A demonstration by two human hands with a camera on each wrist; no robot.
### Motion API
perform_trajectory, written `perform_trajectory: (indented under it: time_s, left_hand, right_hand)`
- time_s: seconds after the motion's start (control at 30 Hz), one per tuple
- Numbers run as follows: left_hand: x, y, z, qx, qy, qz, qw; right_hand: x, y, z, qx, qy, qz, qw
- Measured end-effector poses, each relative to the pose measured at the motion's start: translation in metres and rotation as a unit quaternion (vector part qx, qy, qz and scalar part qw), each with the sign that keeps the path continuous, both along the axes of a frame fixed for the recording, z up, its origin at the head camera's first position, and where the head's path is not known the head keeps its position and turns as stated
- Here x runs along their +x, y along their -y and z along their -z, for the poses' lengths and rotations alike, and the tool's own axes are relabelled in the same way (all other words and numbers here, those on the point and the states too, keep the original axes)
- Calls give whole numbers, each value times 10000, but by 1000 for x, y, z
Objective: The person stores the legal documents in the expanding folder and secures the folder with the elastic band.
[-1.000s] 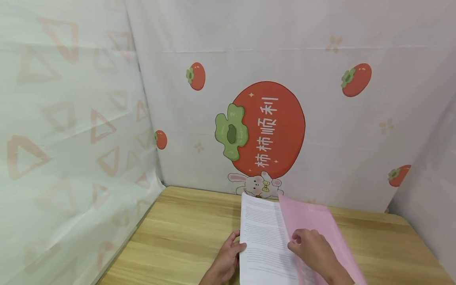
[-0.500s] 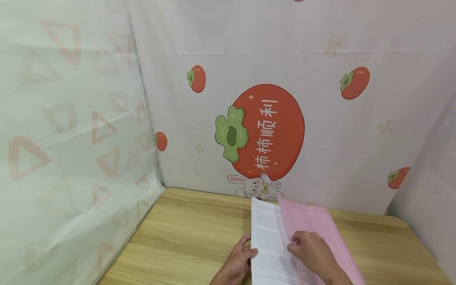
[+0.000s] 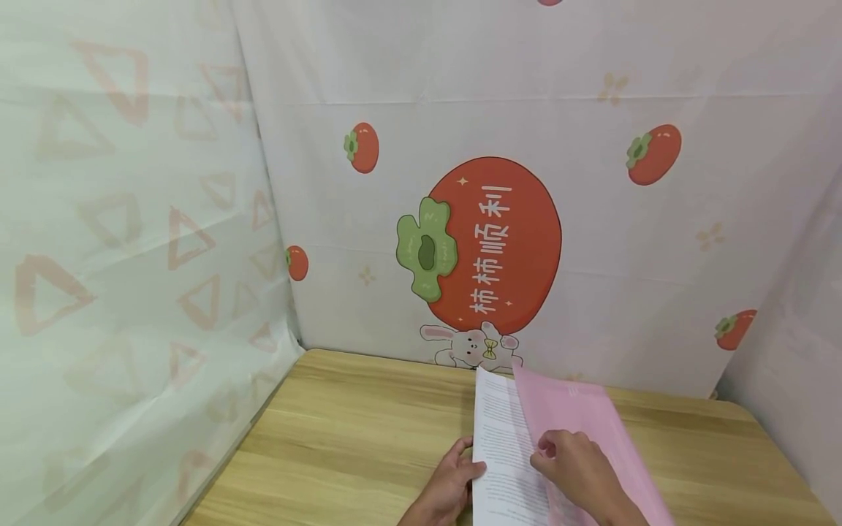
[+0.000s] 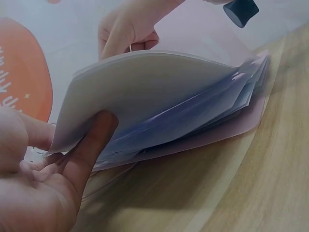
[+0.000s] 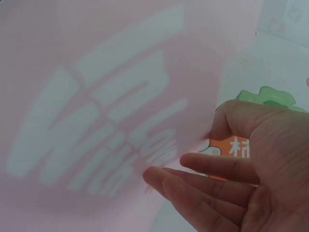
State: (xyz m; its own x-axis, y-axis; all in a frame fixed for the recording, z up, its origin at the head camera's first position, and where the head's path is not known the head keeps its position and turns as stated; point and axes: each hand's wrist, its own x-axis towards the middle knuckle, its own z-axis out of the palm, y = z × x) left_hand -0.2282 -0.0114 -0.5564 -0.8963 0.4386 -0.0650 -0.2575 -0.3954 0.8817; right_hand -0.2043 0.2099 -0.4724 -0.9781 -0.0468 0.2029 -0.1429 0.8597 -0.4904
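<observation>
My left hand (image 3: 449, 483) pinches the left edge of a thin stack of printed papers (image 3: 501, 446), thumb on top and fingers beneath. The stack lies partly inside an opened pink folder (image 3: 582, 409). My right hand (image 3: 582, 467) pinches the left edge of the folder's raised cover, its thumb at that edge in the right wrist view. Seen from the left wrist, the papers (image 4: 140, 87) bow upward over several clear sleeves (image 4: 193, 113), with the pink back cover (image 4: 227, 128) lowest. The papers' right part is hidden under the pink cover.
The folder rests on a wood-grain table (image 3: 355, 424). A white cloth with persimmon prints (image 3: 500, 241) hangs behind the table, and another cloth with triangle prints (image 3: 191, 299) hangs at the left. In the left wrist view a dark object (image 4: 241, 12) shows near the right wrist.
My left hand has moved to the right with the papers, so a narrower strip of them shows beside the pink cover. The right hand has stayed nearly in place.
</observation>
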Motion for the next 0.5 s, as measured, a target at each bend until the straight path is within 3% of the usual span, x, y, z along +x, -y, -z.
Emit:
perform_trajectory:
  time_s: [0.27,0.5]
  left_hand:
    - [0,-1,-3,-5,12,12,10000]
    - [3,-4,-4,238,35,-245,9994]
  right_hand:
    - [0,0,1,-19,1,1,10000]
    - [1,1,0,-4,35,29,10000]
